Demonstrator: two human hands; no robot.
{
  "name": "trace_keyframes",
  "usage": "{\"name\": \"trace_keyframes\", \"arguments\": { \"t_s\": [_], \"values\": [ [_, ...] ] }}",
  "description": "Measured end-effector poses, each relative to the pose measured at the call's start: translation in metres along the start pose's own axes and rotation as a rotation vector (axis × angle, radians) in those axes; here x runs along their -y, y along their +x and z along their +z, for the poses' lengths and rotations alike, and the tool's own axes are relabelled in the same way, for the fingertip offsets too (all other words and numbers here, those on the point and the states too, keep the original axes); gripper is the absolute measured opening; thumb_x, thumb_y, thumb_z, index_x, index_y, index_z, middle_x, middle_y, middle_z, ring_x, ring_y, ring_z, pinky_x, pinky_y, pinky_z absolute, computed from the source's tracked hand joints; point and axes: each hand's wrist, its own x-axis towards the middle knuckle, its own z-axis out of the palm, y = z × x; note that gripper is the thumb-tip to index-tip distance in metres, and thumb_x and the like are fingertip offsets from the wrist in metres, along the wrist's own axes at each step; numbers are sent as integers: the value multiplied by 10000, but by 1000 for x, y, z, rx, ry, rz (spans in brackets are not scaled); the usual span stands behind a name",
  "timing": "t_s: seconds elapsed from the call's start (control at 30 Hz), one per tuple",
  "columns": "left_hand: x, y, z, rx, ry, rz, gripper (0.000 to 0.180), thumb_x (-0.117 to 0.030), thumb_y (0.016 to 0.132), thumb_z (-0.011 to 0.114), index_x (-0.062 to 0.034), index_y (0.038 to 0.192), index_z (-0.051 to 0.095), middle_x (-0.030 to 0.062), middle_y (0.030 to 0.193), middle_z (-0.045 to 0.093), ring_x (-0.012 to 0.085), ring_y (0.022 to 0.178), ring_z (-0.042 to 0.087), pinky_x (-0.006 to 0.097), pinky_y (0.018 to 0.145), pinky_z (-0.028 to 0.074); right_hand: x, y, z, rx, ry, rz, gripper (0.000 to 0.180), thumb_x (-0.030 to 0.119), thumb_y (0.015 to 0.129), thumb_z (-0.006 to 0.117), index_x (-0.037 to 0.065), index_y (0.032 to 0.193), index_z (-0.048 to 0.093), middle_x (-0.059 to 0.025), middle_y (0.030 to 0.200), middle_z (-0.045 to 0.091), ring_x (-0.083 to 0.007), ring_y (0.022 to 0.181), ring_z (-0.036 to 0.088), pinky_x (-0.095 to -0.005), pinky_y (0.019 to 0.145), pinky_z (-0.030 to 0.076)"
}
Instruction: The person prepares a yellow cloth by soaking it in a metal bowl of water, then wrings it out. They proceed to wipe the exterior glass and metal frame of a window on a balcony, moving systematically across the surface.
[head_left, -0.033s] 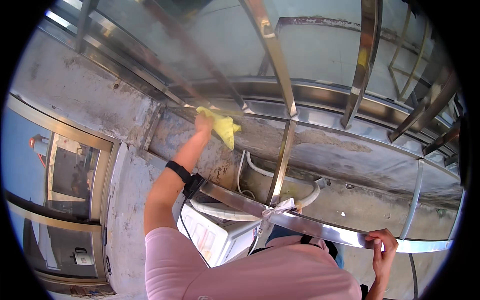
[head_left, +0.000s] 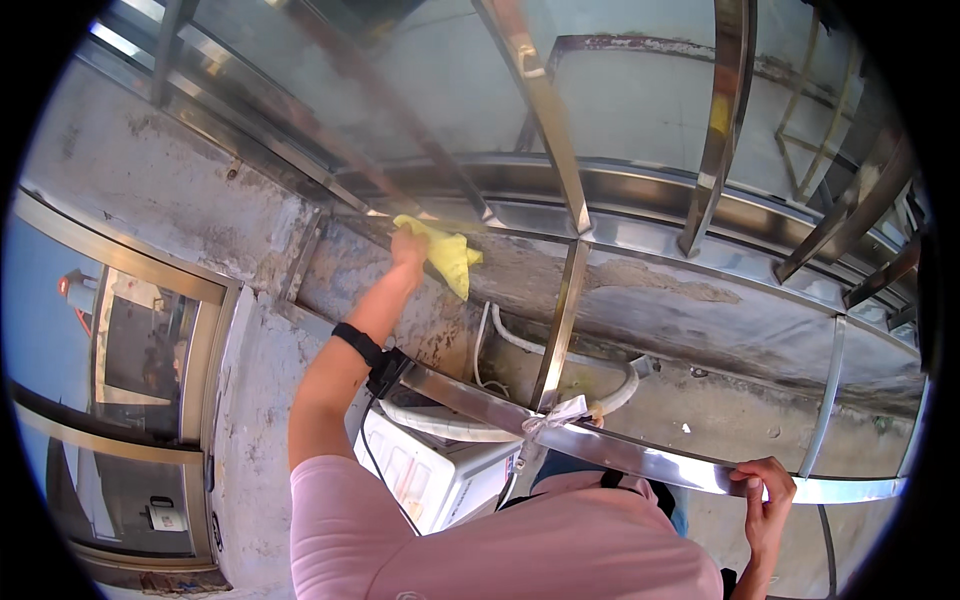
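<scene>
**Yellow cloth pressed to the far steel rail**

I had the left hand stretched far out, its fingers closed on a yellow cloth and holding it against the steel rail that ran along the top of the stained concrete ledge. The cloth sat at the far left of the scene, bunched under the palm with a loose corner hanging down to the right of the hand, touching the ledge face.

I judged the cloth light, soft and limp: it would fold around whatever it met, carry no weight, and slip free only if the grip went slack. The best hold looked to be the bunched middle, where the hand already had it, leaving the free corner to trail.

The right hand was near, at the lower right, fingers curled around a flat steel bar that crossed in front of my pink shirt. That bar looked stiff, smooth and likely slippery.

Upright steel bars rose between the two hands. A white box unit stood below, with pale hoses looping above it. A black wrist strap circled the left forearm. A framed window filled the left side.
</scene>
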Motion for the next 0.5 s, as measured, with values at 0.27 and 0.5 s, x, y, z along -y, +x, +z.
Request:
{"name": "trace_keyframes", "arguments": {
  "t_s": [0.27, 0.5],
  "values": [
    [-88, -92, 40, 237, 9, 55, 191, -36, 851, 543, 49, 1019, 578, 83, 894, 631, 154, 770, 584, 296, 658, 450, -8, -10, -9, -25, 28, -18, 222, 171, 892, 540, -17, 819, 632, -110, 706, 639, -244, 660, 595, -323, 612, 463],
    [-128, -142, 75, 600, 142, 102, 203, -38, 868, 534, 35, 1050, 586, 66, 913, 636, 144, 829, 583, 282, 750, 435, -19, -30, -26, -56, 51, -55, 229, 189, 902, 530, -8, 834, 626, -102, 712, 642, -228, 682, 595, -322, 647, 455]
  ]
}}
